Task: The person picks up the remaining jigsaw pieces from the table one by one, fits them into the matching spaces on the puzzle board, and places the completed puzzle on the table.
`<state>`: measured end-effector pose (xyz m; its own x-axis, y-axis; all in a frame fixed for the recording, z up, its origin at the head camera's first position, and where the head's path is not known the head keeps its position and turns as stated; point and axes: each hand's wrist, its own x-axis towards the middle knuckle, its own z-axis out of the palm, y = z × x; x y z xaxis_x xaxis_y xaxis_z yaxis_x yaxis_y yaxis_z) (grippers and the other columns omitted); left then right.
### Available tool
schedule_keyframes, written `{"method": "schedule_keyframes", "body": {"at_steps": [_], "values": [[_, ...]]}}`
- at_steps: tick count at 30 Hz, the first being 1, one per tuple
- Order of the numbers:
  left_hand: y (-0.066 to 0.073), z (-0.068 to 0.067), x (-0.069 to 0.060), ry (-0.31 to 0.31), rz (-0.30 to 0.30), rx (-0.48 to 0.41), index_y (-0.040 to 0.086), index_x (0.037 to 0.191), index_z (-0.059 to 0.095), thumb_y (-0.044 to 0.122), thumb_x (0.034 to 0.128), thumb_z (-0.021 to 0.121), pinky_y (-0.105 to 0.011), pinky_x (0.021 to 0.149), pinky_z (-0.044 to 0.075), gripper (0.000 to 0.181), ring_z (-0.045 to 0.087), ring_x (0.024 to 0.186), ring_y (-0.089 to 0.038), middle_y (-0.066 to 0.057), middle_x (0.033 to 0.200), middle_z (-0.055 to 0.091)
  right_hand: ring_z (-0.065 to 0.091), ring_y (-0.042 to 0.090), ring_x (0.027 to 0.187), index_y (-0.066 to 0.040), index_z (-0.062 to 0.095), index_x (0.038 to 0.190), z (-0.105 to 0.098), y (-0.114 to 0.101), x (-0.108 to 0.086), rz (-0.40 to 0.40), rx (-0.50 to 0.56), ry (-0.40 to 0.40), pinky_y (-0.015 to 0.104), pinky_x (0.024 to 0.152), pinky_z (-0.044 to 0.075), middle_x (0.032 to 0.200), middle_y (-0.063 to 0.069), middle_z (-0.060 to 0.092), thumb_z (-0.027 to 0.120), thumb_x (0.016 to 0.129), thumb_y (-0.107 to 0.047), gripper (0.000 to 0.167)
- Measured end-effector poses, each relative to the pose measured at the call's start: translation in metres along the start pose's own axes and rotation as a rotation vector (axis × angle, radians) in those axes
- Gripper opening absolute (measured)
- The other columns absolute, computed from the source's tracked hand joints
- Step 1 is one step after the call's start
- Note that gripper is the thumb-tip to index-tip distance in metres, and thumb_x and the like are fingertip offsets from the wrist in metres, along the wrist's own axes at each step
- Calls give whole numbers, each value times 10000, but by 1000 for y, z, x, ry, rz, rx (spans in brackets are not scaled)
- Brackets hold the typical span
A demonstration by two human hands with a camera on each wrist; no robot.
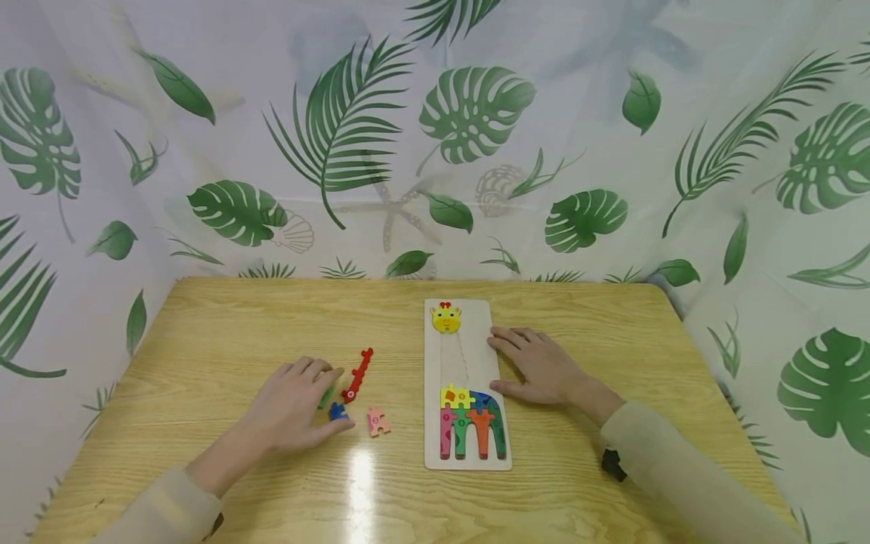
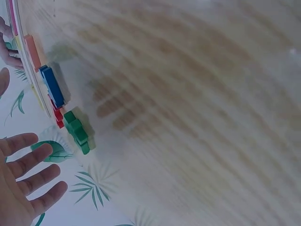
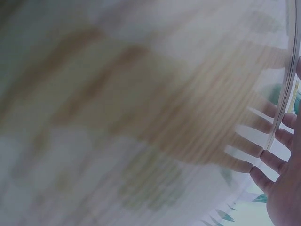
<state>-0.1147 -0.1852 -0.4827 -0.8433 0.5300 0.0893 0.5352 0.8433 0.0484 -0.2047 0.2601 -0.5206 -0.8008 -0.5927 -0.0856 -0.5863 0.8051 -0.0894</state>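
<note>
My left hand (image 1: 288,408) hovers, fingers spread, over loose puzzle pieces left of the board. Partly under it lie a green piece (image 1: 326,397) and a blue piece (image 1: 337,412). In the left wrist view, fingers and green piece (image 2: 76,132) stand apart. Beyond the fingertips are a long red piece (image 1: 358,375) and a pink piece (image 1: 377,421). A pale giraffe puzzle board (image 1: 476,332) holds a yellow head (image 1: 446,319), a yellow body piece (image 1: 455,397), a blue piece and several coloured leg pieces. My right hand (image 1: 540,368) touches the board's right edge with extended fingers.
The wooden table (image 1: 238,325) is glossy, with a bright reflection near its front. Behind and at both sides hangs a white cloth (image 1: 381,227) printed with green leaves, meeting the table's far edge.
</note>
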Motion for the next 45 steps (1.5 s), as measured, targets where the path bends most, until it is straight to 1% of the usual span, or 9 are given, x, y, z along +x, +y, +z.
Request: {"method": "schedule_keyframes", "body": {"at_steps": [6,10,13,20,25,30,35,39,45], "values": [[0,1,-6,17,-21,-3,80,1418,646,700,905,671,-532,1023,574,805,640,1242,-333,-121,1326,688,428,354,1528,-213,429,1621,-1,0,0,-3,1,3,627,1226,381,1713,25,386,517,962,-763,862],[1,2,-9,2,-39,3,89,1419,649,705,907,665,-526,1008,581,801,641,1221,-328,-115,1310,690,424,352,1530,-214,426,1623,0,0,0,-5,5,3,625,1228,378,1714,23,385,508,964,-767,864],[1,3,-11,-7,-35,10,97,1410,659,702,913,661,-514,986,589,783,645,1197,-316,-107,1286,693,421,352,1531,-213,428,1622,1,1,-1,-4,8,4,628,1227,378,1714,23,385,511,963,-765,864],[2,8,-18,10,-35,10,121,1357,697,677,923,667,-503,967,594,705,653,1160,-293,-85,1237,700,438,361,1513,-204,443,1611,1,-1,-2,-5,0,18,638,1210,394,1706,34,399,523,965,-751,850],[3,11,-22,21,-31,8,111,1345,700,641,927,684,-509,958,598,675,662,1153,-298,-103,1243,710,453,372,1498,-189,459,1601,-2,-4,-3,-11,7,30,648,1200,400,1694,50,418,538,964,-737,844],[5,13,-24,24,-40,17,109,1338,706,620,933,688,-502,958,600,652,658,1153,-299,-108,1260,710,459,368,1493,-185,469,1594,-4,-4,-3,-19,9,43,647,1191,409,1687,50,429,532,965,-737,839],[6,14,-24,14,-29,22,98,1327,710,597,942,693,-500,957,602,630,660,1151,-300,-113,1268,711,461,367,1489,-187,470,1593,-1,-2,-3,-22,8,48,648,1184,414,1685,50,431,534,968,-734,833],[6,15,-24,5,-22,28,100,1321,716,584,941,703,-494,954,603,615,659,1140,-295,-103,1243,713,452,365,1496,-194,454,1604,-1,-2,-3,-20,7,42,642,1195,405,1693,48,419,540,969,-731,836],[6,16,-24,19,-15,50,109,1301,726,572,930,724,-470,937,607,593,659,1111,-280,-92,1214,707,447,366,1499,-193,448,1608,0,-2,-2,-16,6,40,644,1198,401,1694,51,416,546,967,-727,840]]}}
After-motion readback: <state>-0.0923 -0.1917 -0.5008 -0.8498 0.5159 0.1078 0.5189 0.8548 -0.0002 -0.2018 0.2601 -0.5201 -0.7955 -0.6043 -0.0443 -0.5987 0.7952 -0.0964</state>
